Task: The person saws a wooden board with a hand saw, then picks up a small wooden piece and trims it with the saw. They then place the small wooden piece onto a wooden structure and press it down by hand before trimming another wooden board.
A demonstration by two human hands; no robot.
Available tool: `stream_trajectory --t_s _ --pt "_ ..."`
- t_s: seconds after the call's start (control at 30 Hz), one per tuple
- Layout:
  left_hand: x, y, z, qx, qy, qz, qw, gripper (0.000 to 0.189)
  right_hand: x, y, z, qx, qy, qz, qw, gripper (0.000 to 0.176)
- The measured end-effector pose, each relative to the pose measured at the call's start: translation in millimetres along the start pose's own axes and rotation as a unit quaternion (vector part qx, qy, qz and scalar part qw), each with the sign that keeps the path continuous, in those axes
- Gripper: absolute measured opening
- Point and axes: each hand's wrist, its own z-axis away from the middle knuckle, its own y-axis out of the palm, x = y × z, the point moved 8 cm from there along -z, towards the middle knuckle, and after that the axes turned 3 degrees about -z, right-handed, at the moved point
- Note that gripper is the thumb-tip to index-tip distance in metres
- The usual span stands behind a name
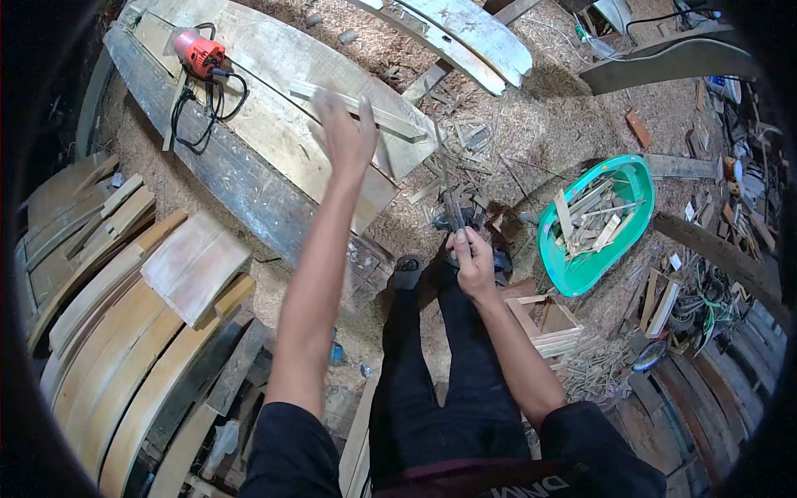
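My left hand (344, 137) is stretched out with its fingers spread, blurred, just over a thin wooden slat (390, 120) that lies on a wide curved plank (274, 91). Whether it touches the slat I cannot tell. My right hand (473, 261) is closed around the handle of a long narrow blade (448, 187) that points away from me, above my feet. My legs in dark trousers stand on the sawdust floor below it.
A red power tool (199, 51) with a black cord rests on the plank's far left end. Curved boards (124, 332) are stacked at the left. At the right are a green basin (635, 183) of wood offcuts and a small wooden box (548, 319). Scraps litter the sawdust.
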Motion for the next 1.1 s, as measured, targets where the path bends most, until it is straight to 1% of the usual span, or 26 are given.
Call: stream_trajectory --t_s 0.03,0.1,0.13,0.23,0.27,0.37,0.4,0.47,0.5,0.6,0.7,0.8,0.9,0.93,1.03,1.1 --pt "-4.1 5.8 0.4 -0.011 -0.051 -0.022 0.998 0.074 -0.1 0.2 0.7 -0.003 0.011 -0.009 1.0 0.04" --pt "-4.1 13.7 -2.6 -0.032 -0.15 -0.064 0.986 0.079 -5.3 -2.4 -0.1 0.015 -0.001 0.008 1.0 0.038" --pt "-10.4 19.0 -6.1 -0.034 -0.094 -0.124 0.987 0.081 -7.9 -3.7 -1.3 0.022 -0.006 0.016 1.0 0.036" --pt "-8.9 25.5 -9.5 -0.04 -0.094 -0.132 0.986 0.082 -17.6 -2.9 -2.0 0.031 0.01 0.017 0.999 0.037" --pt "-9.3 23.0 -9.6 -0.05 -0.079 -0.121 0.988 0.081 -19.7 -2.3 -1.4 0.029 0.018 0.031 0.999 0.038" --pt "-12.2 22.7 -16.9 -0.045 -0.012 -0.126 0.991 0.078 -35.7 5.5 2.9 0.008 -0.008 0.024 1.0 0.037" --pt "-14.4 23.9 -20.6 -0.059 0.008 -0.131 0.99 0.078 -40.5 8.0 6.6 -0.001 0.01 0.017 1.0 0.037" --pt "-13.4 29.6 -24.6 -0.068 0.011 -0.117 0.991 0.077 -41.2 14.0 14.0 -0.017 0.017 -0.003 1.0 0.038" --pt "-16.2 27.4 -24.1 -0.072 0.012 -0.111 0.991 0.077 -40.2 16.2 16.2 -0.024 0.021 -0.013 0.999 0.039" --pt "-18.1 27.7 -23.3 -0.042 -0.031 -0.097 0.994 0.076 -42.4 23.6 16.5 -0.01 0.05 -0.035 0.998 0.04" --pt "-15.9 29.9 -29.3 -0.086 -0.081 -0.066 0.991 0.074 -29.5 28.8 12.2 0.02 0.047 -0.04 0.998 0.04" --pt "-23.5 32.5 -30.4 -0.082 -0.083 -0.117 0.986 0.071 -35.9 12.7 12.4 -0.017 0.112 -0.084 0.99 0.044" --pt "-24.9 28.0 -30.4 -0.11 -0.096 -0.097 0.985 0.066 -24.6 10.0 -1.2 -0.083 0.103 0.062 0.989 0.051" --pt "-26.5 27.0 -30.1 -0.117 -0.089 -0.1 0.984 0.063 -14.0 12.1 -10.4 -0.107 0.086 0.078 0.987 0.057" --pt "-20.2 33.0 -34.6 -0.088 -0.111 -0.106 0.984 0.065 -13.8 12.1 -14.2 -0.116 0.071 0.105 0.985 0.056" --pt "-22.6 32.6 -31.4 -0.098 -0.11 -0.107 0.983 0.065 -11.7 6.7 -12.3 -0.121 0.081 0.126 0.981 0.056"
